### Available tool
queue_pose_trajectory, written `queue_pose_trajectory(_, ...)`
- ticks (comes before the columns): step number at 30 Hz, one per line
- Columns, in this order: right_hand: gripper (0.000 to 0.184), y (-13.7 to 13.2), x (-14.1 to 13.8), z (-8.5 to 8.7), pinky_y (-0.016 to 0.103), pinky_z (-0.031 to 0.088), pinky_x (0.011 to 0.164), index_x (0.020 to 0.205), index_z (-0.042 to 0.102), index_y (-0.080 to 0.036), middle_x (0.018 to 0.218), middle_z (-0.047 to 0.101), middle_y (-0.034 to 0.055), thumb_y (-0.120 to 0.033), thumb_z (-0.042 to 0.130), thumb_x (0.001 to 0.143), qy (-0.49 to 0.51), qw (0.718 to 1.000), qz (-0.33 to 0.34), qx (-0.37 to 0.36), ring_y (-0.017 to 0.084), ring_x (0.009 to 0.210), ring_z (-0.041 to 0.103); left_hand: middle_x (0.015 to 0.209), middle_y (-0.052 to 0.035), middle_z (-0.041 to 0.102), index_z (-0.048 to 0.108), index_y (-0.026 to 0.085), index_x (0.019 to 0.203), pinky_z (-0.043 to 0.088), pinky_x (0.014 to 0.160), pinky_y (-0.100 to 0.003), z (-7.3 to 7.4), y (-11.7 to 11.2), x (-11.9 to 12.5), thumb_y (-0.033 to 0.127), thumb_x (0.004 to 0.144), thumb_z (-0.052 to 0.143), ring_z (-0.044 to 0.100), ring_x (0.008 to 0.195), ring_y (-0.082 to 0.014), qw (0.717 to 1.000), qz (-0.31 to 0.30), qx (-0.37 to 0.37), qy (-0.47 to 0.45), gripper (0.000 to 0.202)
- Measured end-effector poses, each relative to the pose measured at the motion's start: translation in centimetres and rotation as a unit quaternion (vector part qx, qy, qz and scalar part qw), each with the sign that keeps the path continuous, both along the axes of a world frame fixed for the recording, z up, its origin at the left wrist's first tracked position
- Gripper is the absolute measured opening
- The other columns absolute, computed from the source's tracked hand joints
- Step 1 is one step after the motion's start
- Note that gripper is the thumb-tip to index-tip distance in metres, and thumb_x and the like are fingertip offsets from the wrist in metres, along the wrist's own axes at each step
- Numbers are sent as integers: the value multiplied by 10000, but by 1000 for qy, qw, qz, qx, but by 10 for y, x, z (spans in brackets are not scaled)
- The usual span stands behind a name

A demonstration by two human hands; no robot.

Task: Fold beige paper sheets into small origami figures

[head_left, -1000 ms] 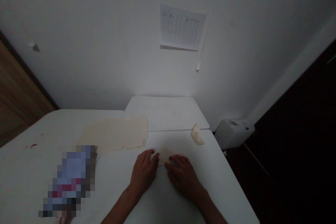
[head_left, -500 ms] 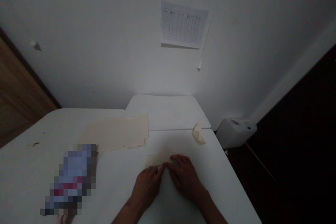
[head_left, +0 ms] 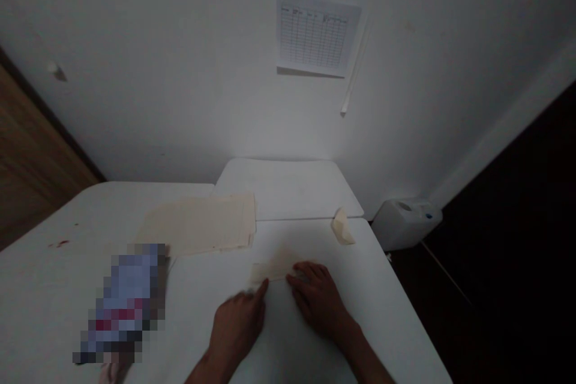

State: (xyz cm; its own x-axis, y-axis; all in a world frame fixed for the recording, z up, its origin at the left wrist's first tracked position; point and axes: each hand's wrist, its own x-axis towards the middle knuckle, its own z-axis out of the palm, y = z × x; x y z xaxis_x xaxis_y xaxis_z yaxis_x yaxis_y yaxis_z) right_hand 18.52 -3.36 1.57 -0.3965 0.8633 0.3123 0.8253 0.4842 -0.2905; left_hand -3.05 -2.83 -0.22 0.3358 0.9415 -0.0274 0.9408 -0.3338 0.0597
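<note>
A small pale beige piece of paper point(head_left: 272, 270) lies flat on the white table in front of me, with a straight crease or edge along its near side. My left hand point(head_left: 240, 315) touches the left part of that near edge with an outstretched index finger, the other fingers bent. Over the paper's right end, my right hand point(head_left: 315, 297) rests with its fingers stretched out and lying flat, hiding that end. A gap separates the two hands. Behind them to the left is a stack of larger beige paper sheets point(head_left: 202, 225). To the right sits a small folded beige paper piece point(head_left: 343, 228).
On the left of the white table point(head_left: 193, 324) lies a pixelated blue-and-red item point(head_left: 126, 294). A white plastic jerrycan point(head_left: 405, 225) stands on the floor beyond the right edge. Behind the table, a printed chart point(head_left: 317, 33) hangs on the wall.
My left hand has slid left along the paper's near edge, away from my right hand, which stays about where it was. More of the paper shows between them.
</note>
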Motion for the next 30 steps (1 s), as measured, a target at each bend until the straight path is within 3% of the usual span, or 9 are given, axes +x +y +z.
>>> queue_pose_trajectory(9, 320, 0, 1, -1, 417, 360, 1011, 1235, 576, -296, 1269, 555, 54, -228, 486, 936, 9, 1000, 4, -5, 226, 1183, 466, 755, -68, 693, 539, 219, 1309, 509, 614, -361, -9, -8, -31, 230, 918, 356, 662, 685, -249, 998, 29, 50, -14, 431)
queue_pose_trajectory(13, 318, 0, 1, -2, 419, 355, 1014, 1235, 576, -292, 1268, 552, 58, -228, 485, 937, 10, 1000, 2, -3, 228, 1182, 464, 954, -123, 691, 610, 181, 1191, 530, 720, -404, -16, -9, -32, 220, 912, 369, 652, 838, -269, 988, 26, 147, -46, 371)
queue_pose_trajectory(15, 315, 0, 1, -3, 422, 355, 1014, 1232, 577, -288, 1267, 552, 61, -231, 487, 937, 8, 1000, 3, -2, 230, 1180, 464, 1032, -135, 672, 624, 175, 1150, 522, 807, -429, -21, -7, -31, 197, 901, 390, 631, 936, -281, 977, -10, 201, -64, 343)
queue_pose_trajectory(18, 310, 0, 0, -3, 419, 356, 1015, 1227, 581, -287, 1271, 551, 60, -235, 497, 933, 3, 1000, 3, 1, 229, 1182, 463, 1185, -113, 642, 601, 181, 1185, 511, 909, -418, -28, 0, -29, 150, 874, 423, 593, 1090, -276, 957, -121, 245, -93, 360)
queue_pose_trajectory(22, 313, 0, 0, -2, 413, 367, 1008, 1225, 579, -297, 1266, 558, 56, -233, 501, 929, 3, 1000, 0, 5, 225, 1176, 472, 1433, -79, 463, 438, 189, 1376, 466, 1017, -384, -28, 7, -20, 113, 850, 438, 447, 1299, -243, 949, -216, 199, -112, 531)
queue_pose_trajectory(25, 322, -1, 0, -3, 433, 361, 1018, 1240, 569, -292, 1276, 561, 61, -228, 481, 937, 2, 1000, 3, 5, 234, 1184, 477, 1472, -76, 400, 354, 192, 1431, 447, 1043, -381, -21, 9, -14, 83, 832, 430, 392, 1339, -226, 953, -233, 158, -113, 614)
queue_pose_trajectory(30, 368, -1, -7, -13, 449, 312, 1083, 1272, 548, -241, 1361, 522, 67, -176, 467, 919, -17, 1000, 5, 7, 236, 1262, 441, 1469, -98, 398, 367, 155, 1426, 429, 1060, -377, -15, 10, -13, 104, 848, 435, 379, 1346, -227, 955, -240, 139, -109, 584)
